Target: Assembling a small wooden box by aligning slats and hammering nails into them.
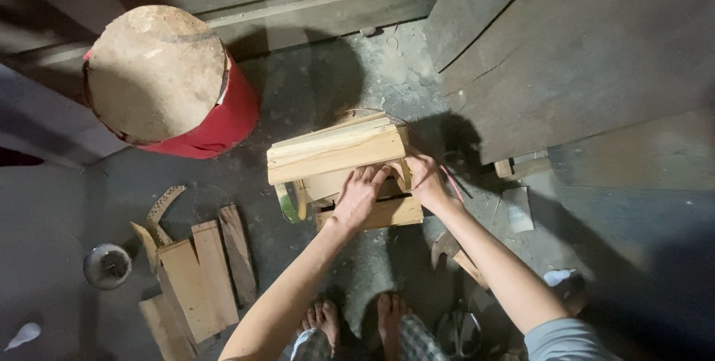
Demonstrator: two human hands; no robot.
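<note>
Head view looks straight down at a small wooden stool-like frame (339, 171) standing on a dusty concrete floor (320, 85), just ahead of the person's bare feet (357, 320). Left hand (359, 195) lies flat against the near side of the frame, below its top plank, fingers stretched out and close together, pressing on the wood rather than wrapped round it. Right hand (426, 178) is at the frame's right end, fingers curled against the wood beside a leg; whether they close fully round a piece cannot be told from here. A thin pink stick (451, 182) shows just beside that wrist. To the left, well apart, stands a red drum (223, 119) capped with a round wooden disc (155, 72). Loose offcut planks (201, 279) lie on the floor at lower left, with a curved saw blade (165, 204) above them and a small round tin (107, 266) near them. Large dark boards (581, 55) lean at upper right
</note>
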